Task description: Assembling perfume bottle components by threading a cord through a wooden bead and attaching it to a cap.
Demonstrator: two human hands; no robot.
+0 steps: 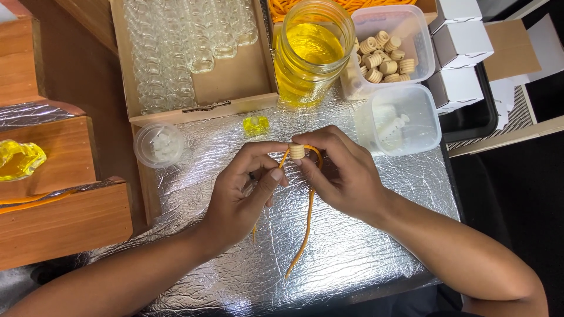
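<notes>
We see our left hand (244,191) pinching a thin orange cord (306,217), fingers curled shut on it. At centre, a small ribbed wooden bead (297,151) sits on the cord's loop. Our right hand (341,173) grips bead and cord likewise; best held taut (ends dangle nearward). Beyond, a glass jar of yellow liquid (311,50) stands close, and further right a clear plastic tub of wooden beads (390,50).

jar (311,50) behind hands, box of vials (194,56) left, tubs (405,117) right.
</notes>
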